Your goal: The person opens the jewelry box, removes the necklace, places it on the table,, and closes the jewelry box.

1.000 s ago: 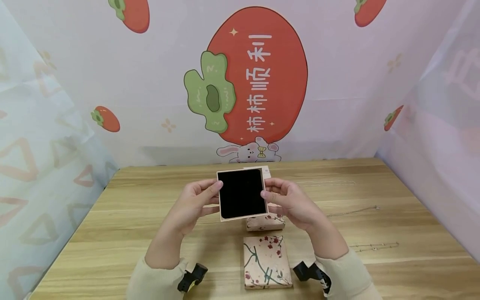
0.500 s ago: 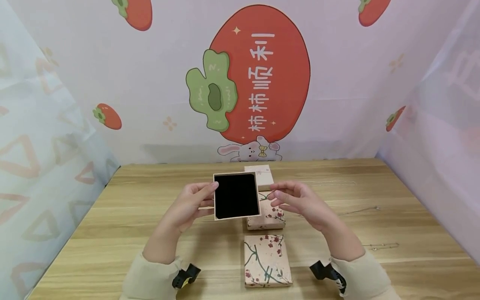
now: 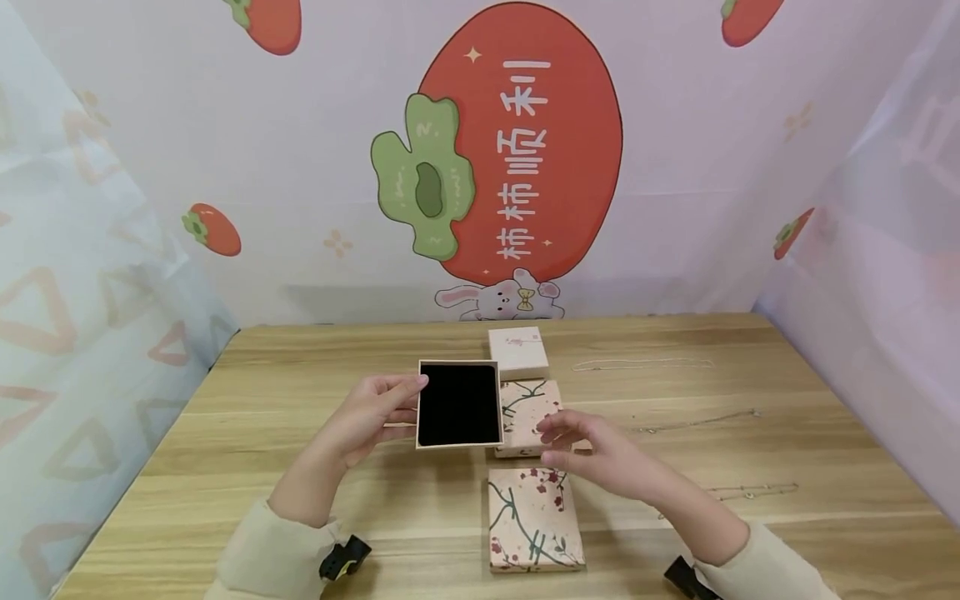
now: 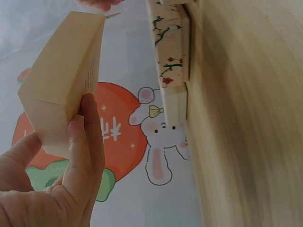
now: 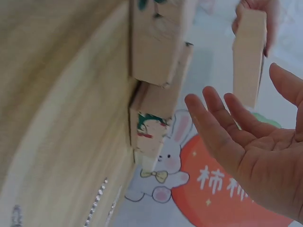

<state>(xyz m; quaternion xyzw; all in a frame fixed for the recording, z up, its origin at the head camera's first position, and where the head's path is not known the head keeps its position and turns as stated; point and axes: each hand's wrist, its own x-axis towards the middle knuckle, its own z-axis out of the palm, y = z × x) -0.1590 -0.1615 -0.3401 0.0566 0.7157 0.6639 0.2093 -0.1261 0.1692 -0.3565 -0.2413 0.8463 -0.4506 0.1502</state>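
My left hand [image 3: 369,419] grips the left side of a square, lidless gift box base [image 3: 459,406] with a black lining. It is held above the table and tilted toward the head camera, thumb on the rim. The left wrist view shows fingers behind the box's plain beige side [image 4: 52,85]. My right hand [image 3: 600,454] holds nothing. Its fingers are loosely bent, close to a pink floral box [image 3: 528,417], whose left part the held base hides. Whether the fingertips touch that box I cannot tell. The right wrist view shows that hand's palm [image 5: 265,156] and spread fingers.
Another floral box [image 3: 536,521] lies nearest the person, and a pale box [image 3: 519,352] stands at the back of the row. Three thin necklaces lie on the right: one at the back, a middle necklace [image 3: 701,423] and a nearer necklace [image 3: 757,489]. A printed cloth backdrop [image 3: 675,167] rises behind the table.
My right hand has let go of the box base and moved down and right. The left hand has carried the base slightly left and lower, and its tilt has changed.
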